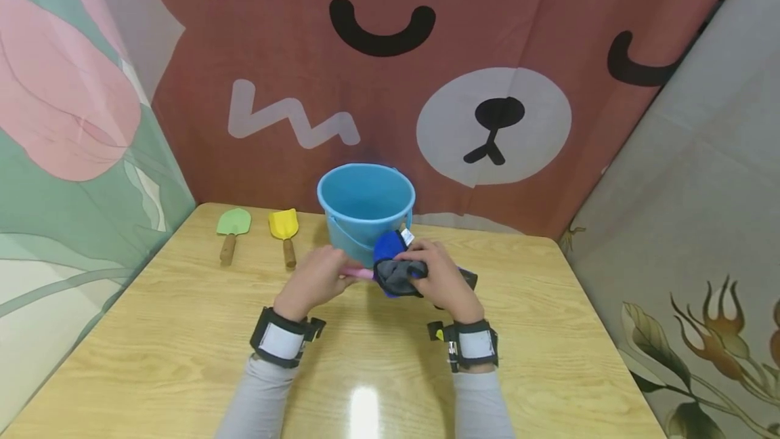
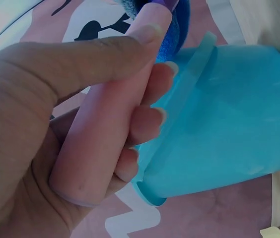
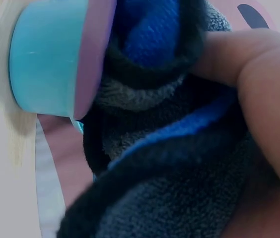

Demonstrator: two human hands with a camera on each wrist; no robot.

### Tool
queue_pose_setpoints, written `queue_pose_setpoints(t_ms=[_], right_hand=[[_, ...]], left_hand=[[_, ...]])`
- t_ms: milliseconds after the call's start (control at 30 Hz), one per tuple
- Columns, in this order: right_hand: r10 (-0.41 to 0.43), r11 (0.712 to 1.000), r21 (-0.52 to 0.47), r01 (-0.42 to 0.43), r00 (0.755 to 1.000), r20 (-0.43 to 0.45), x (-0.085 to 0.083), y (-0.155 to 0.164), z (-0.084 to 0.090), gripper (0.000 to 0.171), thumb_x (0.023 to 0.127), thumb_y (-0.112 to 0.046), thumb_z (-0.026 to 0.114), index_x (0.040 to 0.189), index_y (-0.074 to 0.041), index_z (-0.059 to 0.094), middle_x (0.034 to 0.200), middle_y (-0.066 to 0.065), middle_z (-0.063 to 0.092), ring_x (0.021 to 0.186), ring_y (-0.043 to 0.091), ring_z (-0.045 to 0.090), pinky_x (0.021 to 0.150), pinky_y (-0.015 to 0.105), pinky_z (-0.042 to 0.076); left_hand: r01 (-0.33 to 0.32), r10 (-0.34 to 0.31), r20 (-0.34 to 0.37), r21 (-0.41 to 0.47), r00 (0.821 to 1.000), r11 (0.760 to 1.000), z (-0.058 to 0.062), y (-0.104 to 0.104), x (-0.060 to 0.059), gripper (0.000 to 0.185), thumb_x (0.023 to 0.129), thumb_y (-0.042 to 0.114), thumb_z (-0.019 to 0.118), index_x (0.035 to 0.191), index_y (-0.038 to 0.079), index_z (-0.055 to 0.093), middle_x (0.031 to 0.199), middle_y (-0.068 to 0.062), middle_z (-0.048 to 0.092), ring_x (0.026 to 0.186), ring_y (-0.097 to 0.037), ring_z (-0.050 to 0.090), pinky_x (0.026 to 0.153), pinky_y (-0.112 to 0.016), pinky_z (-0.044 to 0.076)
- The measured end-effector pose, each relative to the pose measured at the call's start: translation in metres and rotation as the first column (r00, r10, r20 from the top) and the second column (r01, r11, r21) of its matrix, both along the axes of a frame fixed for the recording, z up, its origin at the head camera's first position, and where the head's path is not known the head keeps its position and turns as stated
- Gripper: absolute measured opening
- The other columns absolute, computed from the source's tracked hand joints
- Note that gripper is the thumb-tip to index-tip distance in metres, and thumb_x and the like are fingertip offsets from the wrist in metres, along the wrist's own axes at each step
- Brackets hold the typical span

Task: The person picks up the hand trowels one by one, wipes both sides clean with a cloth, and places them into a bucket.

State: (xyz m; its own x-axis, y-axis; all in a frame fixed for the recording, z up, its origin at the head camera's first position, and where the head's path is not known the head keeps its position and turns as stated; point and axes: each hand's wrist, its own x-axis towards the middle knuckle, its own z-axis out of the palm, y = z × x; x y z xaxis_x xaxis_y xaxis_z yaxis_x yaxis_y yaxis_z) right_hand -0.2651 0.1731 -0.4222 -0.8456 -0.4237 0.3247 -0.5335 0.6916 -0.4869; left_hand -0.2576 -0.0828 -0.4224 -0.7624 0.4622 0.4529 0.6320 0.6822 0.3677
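Observation:
My left hand (image 1: 317, 280) grips the pink handle (image 2: 105, 124) of a small tool, fingers curled round it; the handle (image 1: 356, 273) pokes out toward the right. My right hand (image 1: 441, 280) holds a blue and grey cloth (image 1: 393, 266) bunched over the tool's far end, which is hidden. In the right wrist view the cloth (image 3: 170, 148) fills the frame, pressed against a pink-purple part (image 3: 94, 54). A light blue bucket (image 1: 365, 208) stands upright just behind both hands, its side and handle (image 2: 229, 114) close to my left fingers.
A green toy shovel (image 1: 231, 230) and a yellow toy shovel (image 1: 285, 232), both with wooden handles, lie on the wooden table (image 1: 183, 330) left of the bucket. Fabric backdrops close in the table's back, left and right sides.

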Motion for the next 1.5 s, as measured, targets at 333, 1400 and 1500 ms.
queue_pose_setpoints(t_ms=[333, 1400, 1500], right_hand=[[0.026, 0.999, 0.022, -0.026, 0.999, -0.025, -0.001, 0.001, -0.002, 0.035, 0.079, 0.008, 0.081, 0.107, -0.014, 0.080, 0.111, 0.004, 0.064, 0.103, 0.026, 0.050, 0.088, 0.042, 0.046], [0.026, 0.999, 0.030, -0.027, 0.999, 0.037, 0.000, 0.003, -0.003, 0.044, 0.075, 0.018, 0.074, 0.103, -0.016, 0.081, 0.112, 0.004, 0.062, 0.109, 0.027, 0.050, 0.093, 0.045, 0.045], [-0.001, 1.000, 0.025, -0.001, 0.998, 0.069, 0.001, 0.006, -0.002, 0.044, 0.076, 0.018, 0.072, 0.103, -0.017, 0.081, 0.114, 0.003, 0.062, 0.112, 0.027, 0.049, 0.094, 0.047, 0.047]], left_hand=[[0.011, -0.011, -0.031, -0.003, 0.999, 1.000, -0.001, -0.001, -0.001, 0.021, 0.081, 0.020, 0.088, 0.094, 0.015, 0.073, 0.078, 0.002, 0.074, 0.071, -0.015, 0.069, 0.058, -0.026, 0.048], [-0.028, 0.028, 0.016, 0.008, 0.999, 1.000, 0.002, -0.023, -0.005, 0.011, 0.081, 0.014, 0.087, 0.089, 0.016, 0.080, 0.080, 0.002, 0.076, 0.072, -0.017, 0.070, 0.061, -0.029, 0.050], [-0.052, 0.052, 0.037, -0.003, 0.998, 0.999, 0.004, -0.025, -0.004, 0.010, 0.082, 0.015, 0.086, 0.091, 0.016, 0.082, 0.079, 0.002, 0.076, 0.066, -0.013, 0.063, 0.058, -0.027, 0.046]])
